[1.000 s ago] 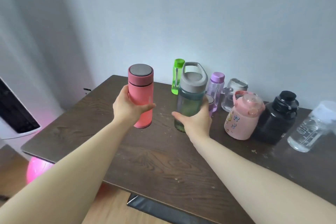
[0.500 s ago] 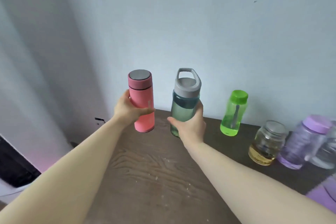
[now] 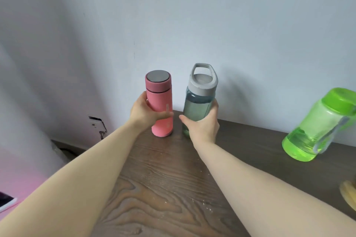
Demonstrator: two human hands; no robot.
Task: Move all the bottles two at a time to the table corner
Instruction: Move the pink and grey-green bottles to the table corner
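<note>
My left hand point(image 3: 145, 114) grips a pink flask point(image 3: 159, 102) with a steel cap, upright, its base at or just above the far left corner of the dark wooden table point(image 3: 165, 183). My right hand point(image 3: 202, 127) wraps around a teal transparent bottle point(image 3: 198, 100) with a grey handled lid, held upright right beside the flask near the wall. I cannot tell whether either base touches the tabletop. A bright green bottle point(image 3: 317, 125) stands further right against the wall.
The grey wall runs close behind the bottles. The table's left edge drops to a pink-lit floor with a light-coloured device point(image 3: 6, 202). A yellowish object point(image 3: 348, 194) shows at the right border. A damaged wall socket point(image 3: 98, 125) sits left of the corner.
Both hands have carried the pink flask and the teal bottle leftward and down toward the table's far corner. The view has panned left, so the other bottles have slid out on the right.
</note>
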